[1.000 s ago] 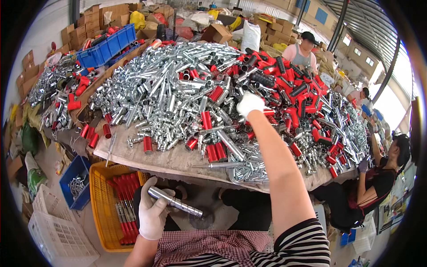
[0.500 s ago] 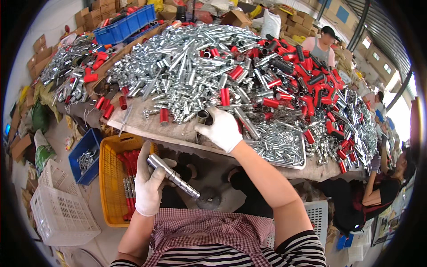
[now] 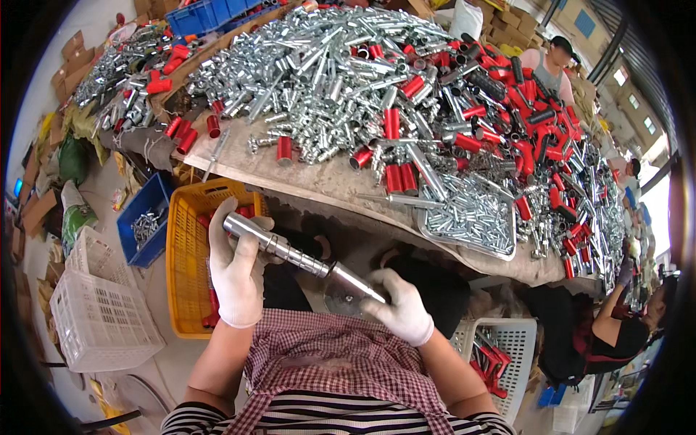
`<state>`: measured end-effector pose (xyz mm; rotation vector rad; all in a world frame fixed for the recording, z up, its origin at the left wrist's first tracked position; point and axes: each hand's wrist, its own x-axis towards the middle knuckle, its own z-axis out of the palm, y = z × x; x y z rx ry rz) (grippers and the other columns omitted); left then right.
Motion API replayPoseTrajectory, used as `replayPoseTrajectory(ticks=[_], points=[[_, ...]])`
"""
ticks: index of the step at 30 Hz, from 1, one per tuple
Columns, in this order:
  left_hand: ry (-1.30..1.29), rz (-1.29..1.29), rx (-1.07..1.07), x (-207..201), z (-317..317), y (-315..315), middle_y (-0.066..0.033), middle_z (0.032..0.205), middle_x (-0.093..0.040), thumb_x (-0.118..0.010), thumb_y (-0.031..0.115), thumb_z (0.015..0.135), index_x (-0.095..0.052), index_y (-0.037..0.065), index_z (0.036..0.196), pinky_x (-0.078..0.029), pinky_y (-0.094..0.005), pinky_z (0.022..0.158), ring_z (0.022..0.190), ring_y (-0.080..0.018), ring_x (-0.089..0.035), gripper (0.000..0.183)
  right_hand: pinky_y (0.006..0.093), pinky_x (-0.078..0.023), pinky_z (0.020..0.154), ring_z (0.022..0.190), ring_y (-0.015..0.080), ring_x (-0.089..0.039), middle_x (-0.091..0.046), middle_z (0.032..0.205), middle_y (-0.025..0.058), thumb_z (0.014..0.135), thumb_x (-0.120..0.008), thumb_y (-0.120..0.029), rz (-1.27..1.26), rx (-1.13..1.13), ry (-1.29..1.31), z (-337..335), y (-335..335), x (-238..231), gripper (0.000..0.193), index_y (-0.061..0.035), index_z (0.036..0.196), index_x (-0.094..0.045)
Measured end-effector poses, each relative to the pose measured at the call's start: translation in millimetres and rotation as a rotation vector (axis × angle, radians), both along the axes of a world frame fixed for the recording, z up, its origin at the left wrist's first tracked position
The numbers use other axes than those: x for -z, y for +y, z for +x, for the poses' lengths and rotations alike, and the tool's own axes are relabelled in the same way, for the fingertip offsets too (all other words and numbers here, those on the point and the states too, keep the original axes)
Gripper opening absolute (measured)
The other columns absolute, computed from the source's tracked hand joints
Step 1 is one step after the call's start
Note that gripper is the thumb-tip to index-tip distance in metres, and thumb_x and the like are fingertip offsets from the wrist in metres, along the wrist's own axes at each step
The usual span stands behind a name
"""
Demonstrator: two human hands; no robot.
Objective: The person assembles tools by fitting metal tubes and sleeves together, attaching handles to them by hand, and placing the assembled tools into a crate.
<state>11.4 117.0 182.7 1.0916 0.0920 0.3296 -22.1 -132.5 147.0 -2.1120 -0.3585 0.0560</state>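
My left hand (image 3: 238, 272), in a white glove, is closed around a shiny stepped metal tube (image 3: 279, 249) that slants down to the right in front of my apron. From the other side, my right hand (image 3: 401, 308), also gloved, grips a smooth silver tube (image 3: 357, 281). The two tubes lie nearly in line, and their ends meet or almost meet; I cannot tell whether one is inside the other. My right fingers cover the far end of the smooth tube.
A big heap of metal parts (image 3: 312, 80) with red sleeves and handles covers the table (image 3: 246, 161). A metal tray (image 3: 471, 225) of small pins sits near its edge. Beside me are a yellow crate (image 3: 185, 268), a blue bin (image 3: 138, 210) and white baskets (image 3: 101, 319). Other people work at right.
My right hand has come down from the table edge with the smooth tube, bringing it to the end of the stepped tube. My left hand keeps its hold. The view has shifted.
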Motion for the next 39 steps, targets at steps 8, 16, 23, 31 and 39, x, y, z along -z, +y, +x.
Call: replayPoseTrajectory(ticks=[8,16,23,31,39], points=[[0.037,0.103,0.138,6.4,-1.3,-22.6,-0.0126,0.101,-0.064,-0.068,0.034,0.092,-0.03,0.0,0.146,-0.052,-0.0266,0.061,0.075,-0.0182,-0.065,0.073,0.0319,-0.053,0.073,0.078,0.0217,-0.067,-0.068,0.089,0.0122,0.078,-0.081,-0.028,0.171,0.068,0.105,-23.7,-6.3,11.9,0.042,0.0004,0.104,-0.064],[0.047,0.396,0.243,6.3,-4.5,-34.4,-0.0142,0.097,-0.068,-0.052,0.025,0.101,-0.055,-0.006,0.119,-0.051,-0.0302,0.081,0.083,-0.0178,-0.063,0.036,0.0239,-0.046,0.06,0.065,0.0079,-0.054,-0.062,0.079,0.0024,0.083,-0.078,-0.025,0.614,0.163,0.316,-28.0,11.2,20.3,0.036,0.0013,0.103,-0.062],[0.349,-0.515,0.463,1.6,-2.8,-76.5,-0.0055,0.062,-0.042,-0.032,0.043,0.097,-0.045,0.012,0.071,-0.035,-0.0384,0.057,0.058,-0.022,-0.041,0.042,0.0208,-0.039,0.05,0.055,0.005,-0.047,-0.057,0.071,0.0005,0.095,-0.065,-0.027,0.822,0.059,0.553,-26.7,35.9,14.4,0.029,0.0008,0.099,-0.057],[0.238,-0.587,0.643,17.9,21.7,-78.5,0.0034,0.043,-0.025,-0.032,0.043,0.097,-0.063,0.011,0.089,-0.023,-0.0308,0.039,0.034,-0.0128,-0.022,0.046,0.0303,-0.05,0.065,0.07,0.0221,-0.062,-0.064,0.084,0.0096,0.09,-0.067,-0.024,0.237,0.036,-0.143,-0.9,21.7,16.1,0.023,-0.0026,0.096,-0.062],[0.102,-0.682,0.695,19.8,36.4,-65.3,0.0038,0.044,-0.025,-0.033,0.04,0.096,-0.064,0.008,0.1,-0.021,-0.0305,0.041,0.035,-0.0117,-0.022,0.045,0.0448,-0.051,0.075,0.084,0.0353,-0.062,-0.063,0.088,0.015,0.077,-0.075,-0.02,-0.737,0.618,-0.478,89.2,-106.4,-26.1,0.018,-0.0066,0.087,-0.069]])
